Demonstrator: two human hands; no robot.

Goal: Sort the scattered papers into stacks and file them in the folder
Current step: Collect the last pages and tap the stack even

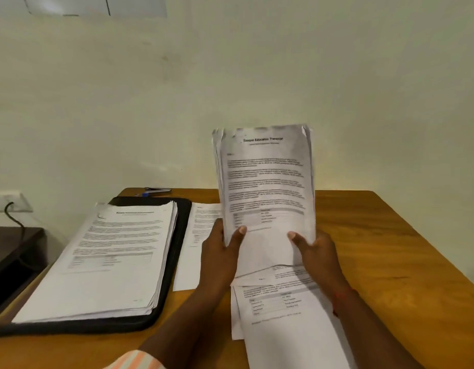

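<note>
I hold a bundle of printed papers [265,182] upright on its lower edge above the wooden table [377,235]. My left hand [220,251] grips its lower left side and my right hand [316,251] grips its lower right side, thumbs on the front page. On the left an open black folder [174,249] carries a thick stack of papers [105,262]. Loose sheets [284,310] lie flat under and in front of my hands. Another loose sheet [196,241] lies between the folder and my left hand.
A stapler [158,190] and a small blue object [144,194] rest at the table's far edge behind the folder. A dark low cabinet [14,251] stands left of the table, with a wall socket and black cable [13,211] above it. The wall is close behind.
</note>
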